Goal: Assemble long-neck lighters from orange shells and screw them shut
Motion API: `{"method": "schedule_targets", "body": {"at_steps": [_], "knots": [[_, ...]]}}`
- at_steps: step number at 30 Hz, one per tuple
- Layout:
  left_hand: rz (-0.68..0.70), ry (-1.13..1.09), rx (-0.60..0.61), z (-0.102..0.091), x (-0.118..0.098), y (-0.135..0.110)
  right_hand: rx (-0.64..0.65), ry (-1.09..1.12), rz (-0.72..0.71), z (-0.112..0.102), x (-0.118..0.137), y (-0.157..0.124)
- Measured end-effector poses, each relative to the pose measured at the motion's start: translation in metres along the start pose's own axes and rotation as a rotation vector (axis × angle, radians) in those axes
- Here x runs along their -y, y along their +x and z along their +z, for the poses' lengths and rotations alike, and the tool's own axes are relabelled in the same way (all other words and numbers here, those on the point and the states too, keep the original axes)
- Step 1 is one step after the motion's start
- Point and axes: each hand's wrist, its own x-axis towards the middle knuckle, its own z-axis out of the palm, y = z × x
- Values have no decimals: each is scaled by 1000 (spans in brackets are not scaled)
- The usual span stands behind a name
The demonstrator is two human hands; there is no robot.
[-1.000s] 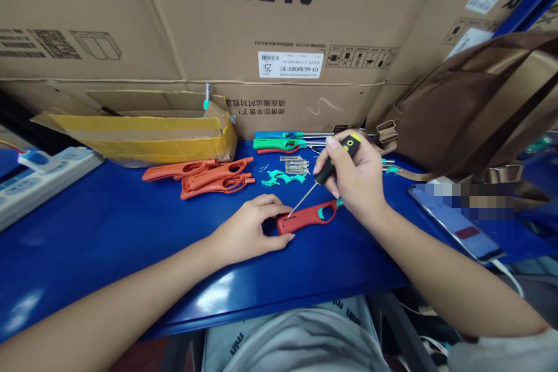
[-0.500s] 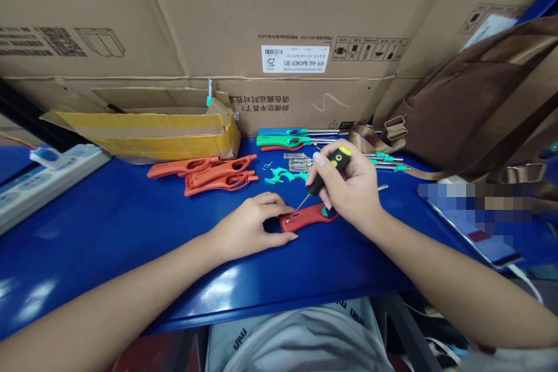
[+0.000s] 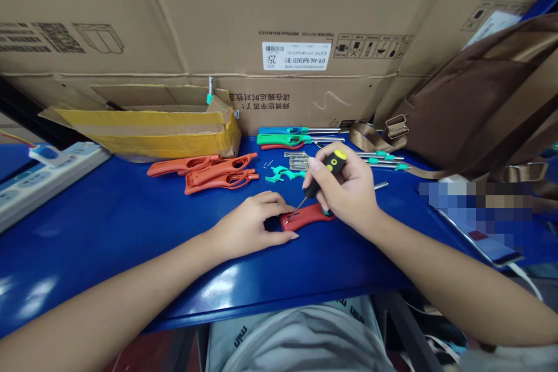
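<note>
A red lighter body (image 3: 305, 216) lies on the blue table (image 3: 108, 226). My left hand (image 3: 250, 224) pinches its left end between thumb and fingers and holds it flat. My right hand (image 3: 346, 192) is wrapped round a small screwdriver (image 3: 325, 171) with a black and yellow handle. The screwdriver's thin shaft slants down to the left, with its tip on the lighter body near my left fingers. My right hand covers the lighter body's right part.
Orange lighter shells (image 3: 209, 171) lie behind my left hand, with teal triggers (image 3: 281, 174) and metal parts (image 3: 296, 160) beside them. Assembled lighters (image 3: 283, 136) lie by the cardboard boxes. An open taped box (image 3: 148, 125), a power strip (image 3: 39, 177), a brown bag (image 3: 471, 104) and a phone (image 3: 479, 232) stand around.
My right hand and the screwdriver have drifted slightly left and down over the lighter body, hiding its teal trigger. The view has tilted a little. My left hand has stayed put.
</note>
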Motion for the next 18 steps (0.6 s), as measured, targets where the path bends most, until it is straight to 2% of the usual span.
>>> {"method": "schedule_targets", "body": {"at_steps": [4,12,18], "knots": [[5,4,-3,0,0,0,18,-24,-30,0,-1,-5],[-22,-11,31,-1,1,0,60,-282,-247,-3,2,-12],[-38,-9,22,0,1,0,97,-353,-366,-6,0,-12]]}}
